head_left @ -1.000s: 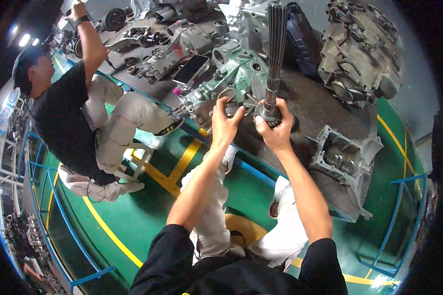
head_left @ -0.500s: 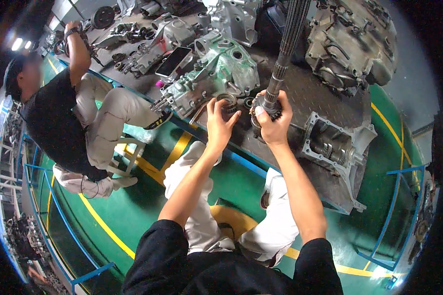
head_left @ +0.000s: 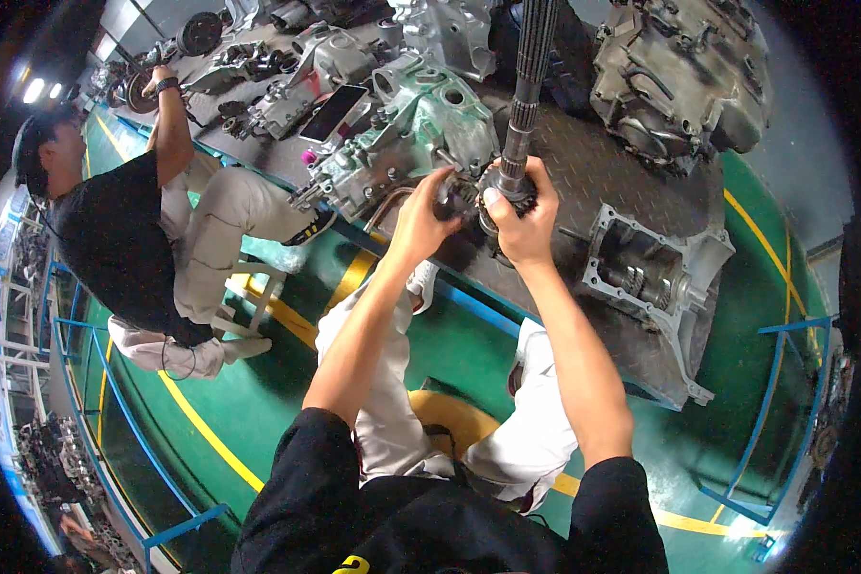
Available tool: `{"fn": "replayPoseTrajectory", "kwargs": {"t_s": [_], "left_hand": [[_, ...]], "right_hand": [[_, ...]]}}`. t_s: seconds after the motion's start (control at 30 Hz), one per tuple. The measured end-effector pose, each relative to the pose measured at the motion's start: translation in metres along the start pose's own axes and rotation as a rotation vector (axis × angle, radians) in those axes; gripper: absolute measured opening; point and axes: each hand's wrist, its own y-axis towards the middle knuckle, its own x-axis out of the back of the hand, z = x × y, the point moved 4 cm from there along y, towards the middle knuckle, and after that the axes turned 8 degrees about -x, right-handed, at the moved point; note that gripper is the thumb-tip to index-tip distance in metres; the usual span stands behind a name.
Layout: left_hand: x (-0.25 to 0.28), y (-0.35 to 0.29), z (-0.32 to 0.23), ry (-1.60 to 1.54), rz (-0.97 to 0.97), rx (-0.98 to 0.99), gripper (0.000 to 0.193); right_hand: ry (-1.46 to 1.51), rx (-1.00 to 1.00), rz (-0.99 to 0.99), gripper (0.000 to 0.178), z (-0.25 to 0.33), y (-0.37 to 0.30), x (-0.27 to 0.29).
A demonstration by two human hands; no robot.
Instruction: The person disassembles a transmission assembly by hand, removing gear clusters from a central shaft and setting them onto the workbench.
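Observation:
A long splined transmission shaft (head_left: 534,72) stands nearly upright in front of me, leaning slightly right at its top. My right hand (head_left: 528,215) is closed round the dark toothed gear (head_left: 514,188) at its lower end, thumb on the near side. Just to the left, my left hand (head_left: 424,218) grips a dark ring-shaped gear (head_left: 456,196) between thumb and fingers, close beside the shaft's gear. Fingers partly cover both gears, so whether they touch I cannot tell. Behind my left hand lies a greenish-silver gearbox housing (head_left: 440,115).
The metal-topped bench has a blue edge (head_left: 488,316). An open aluminium casing (head_left: 641,258) lies right, and a large transmission (head_left: 679,81) sits at the back right. A phone (head_left: 335,113) rests among parts. A co-worker (head_left: 115,215) sits at left, a hand on a round part.
My left hand has moved the ring gear right, closer to the shaft. The shaft's top has swung left, more upright. The co-worker's raised hand has shifted right and lower.

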Motion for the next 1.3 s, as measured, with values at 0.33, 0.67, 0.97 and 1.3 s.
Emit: {"fn": "replayPoseTrajectory", "kwargs": {"t_s": [0.33, 0.67, 0.97, 1.3], "left_hand": [[0.027, -0.011, 0.011, -0.009, 0.244, 0.09, 0.069], [0.016, -0.011, 0.008, 0.467, 0.184, -0.08, 0.085], [0.04, -0.012, 0.012, 0.66, 0.229, -0.037, 0.085], [0.007, -0.011, 0.003, 0.759, 0.268, -0.152, 0.089]], "right_hand": [[0.121, -0.105, -0.036, 0.027, -0.009, 0.002, 0.009], [0.15, -0.101, -0.001, 0.028, -0.01, 0.001, 0.004], [0.114, -0.105, -0.036, 0.03, -0.012, 0.004, 0.009], [0.11, -0.086, 0.014, 0.029, -0.005, 0.003, 0.0]]}}
